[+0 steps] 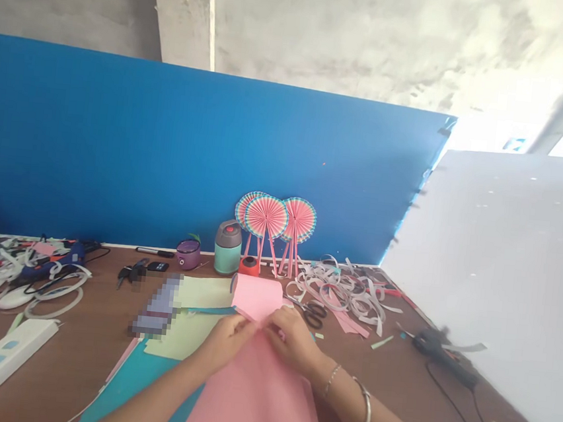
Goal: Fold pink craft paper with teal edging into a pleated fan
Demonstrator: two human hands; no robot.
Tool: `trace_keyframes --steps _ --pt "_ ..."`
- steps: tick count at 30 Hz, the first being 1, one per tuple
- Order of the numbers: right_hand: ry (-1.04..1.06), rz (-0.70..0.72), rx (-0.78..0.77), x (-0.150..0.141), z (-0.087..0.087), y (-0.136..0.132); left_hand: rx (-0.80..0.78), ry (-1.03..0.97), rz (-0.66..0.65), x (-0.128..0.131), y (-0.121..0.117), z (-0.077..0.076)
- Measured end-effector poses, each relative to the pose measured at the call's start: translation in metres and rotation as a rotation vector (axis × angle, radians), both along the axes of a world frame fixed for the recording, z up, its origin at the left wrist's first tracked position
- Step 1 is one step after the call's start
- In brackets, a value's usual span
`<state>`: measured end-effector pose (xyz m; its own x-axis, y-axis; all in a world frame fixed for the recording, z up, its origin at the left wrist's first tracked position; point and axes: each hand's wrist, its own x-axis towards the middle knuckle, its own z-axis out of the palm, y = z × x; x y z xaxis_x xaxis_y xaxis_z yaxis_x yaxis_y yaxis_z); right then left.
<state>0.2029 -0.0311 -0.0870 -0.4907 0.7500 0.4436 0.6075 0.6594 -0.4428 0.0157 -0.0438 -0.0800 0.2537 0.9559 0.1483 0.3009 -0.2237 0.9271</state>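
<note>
A brown table (384, 387) carries curled strips (323, 283), scissors (308, 310), a power strip (2, 362).

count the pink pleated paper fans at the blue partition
3: the left fan is partly behind the middle fan, and the right fan stands just to the right of that one. Another could be hidden behind them.

Across the left and middle of the frame I have a blue partition (168, 147), bare concrete (377, 41) above it, and a white panel (503, 292) at right. I see a white power strip (25, 340) lower left, a marker pen (155, 252) left of centre, and mid-frame a purple pot (187, 255) near a teal, grey-topped flask (227, 257).
</note>
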Motion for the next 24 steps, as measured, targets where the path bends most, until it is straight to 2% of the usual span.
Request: trace_keyframes --steps 5,8,10,11,13,15,17,18,21,24 --pt "-0.041 -0.207 0.077 -0.007 -0.017 -0.005 0.06 -0.067 0.206 0.003 0.019 0.0" --pt "-0.095 -0.239 0.07 -0.002 -0.024 -0.007 0.107 -0.138 0.31 -0.005 0.023 0.004" --pt "-0.101 -0.233 0.066 0.001 -0.026 -0.005 0.135 -0.171 0.441 -0.01 0.019 0.003" --pt "-0.087 -0.228 0.075 0.003 -0.027 -0.003 0.156 -0.152 0.536 -0.013 0.016 0.001" --pt "-0.019 -0.232 0.134 0.004 -0.026 -0.001 0.28 -0.023 0.595 -0.017 0.008 -0.004" --pt "0.097 -0.254 0.239 0.006 -0.023 -0.001 0.613 0.137 0.545 -0.021 0.001 -0.009" --pt "0.198 -0.248 0.379 0.007 -0.018 -0.006 0.923 0.311 0.381 -0.023 -0.004 -0.012" --pt "0.22 -0.218 0.452 0.008 -0.015 -0.01 1.014 0.402 0.311 -0.023 -0.005 -0.012" --pt "0.166 -0.08 0.618 0.006 -0.008 -0.023 1.03 0.635 0.287 -0.016 -0.004 -0.012" --pt "0.01 -0.042 0.548 -0.001 -0.005 -0.026 0.89 0.814 0.202 -0.007 0.001 -0.017"
